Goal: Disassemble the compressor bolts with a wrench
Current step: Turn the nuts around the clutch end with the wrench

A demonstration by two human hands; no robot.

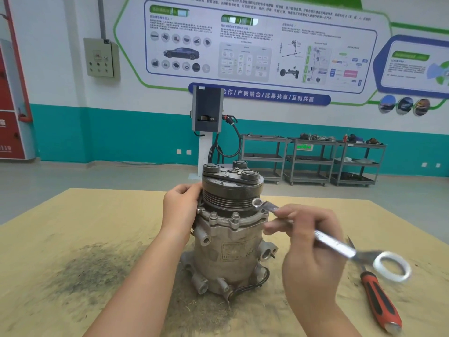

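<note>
Where a dark smear of grime is spread over the tabletop point(73, 227) to the left of the compressor point(230, 229), the left hand point(181, 210) is curled against the compressor's upper left side, its grip closed on the housing. The compressor is stood upright at the tabletop's middle, its flange ringed with bolts point(213, 216). To its right, a wrench point(323, 239) is pinched in the right hand point(308, 242), one ring end held beside the flange. Farther right, a red-handled screwdriver point(379, 302) is laid.
</note>
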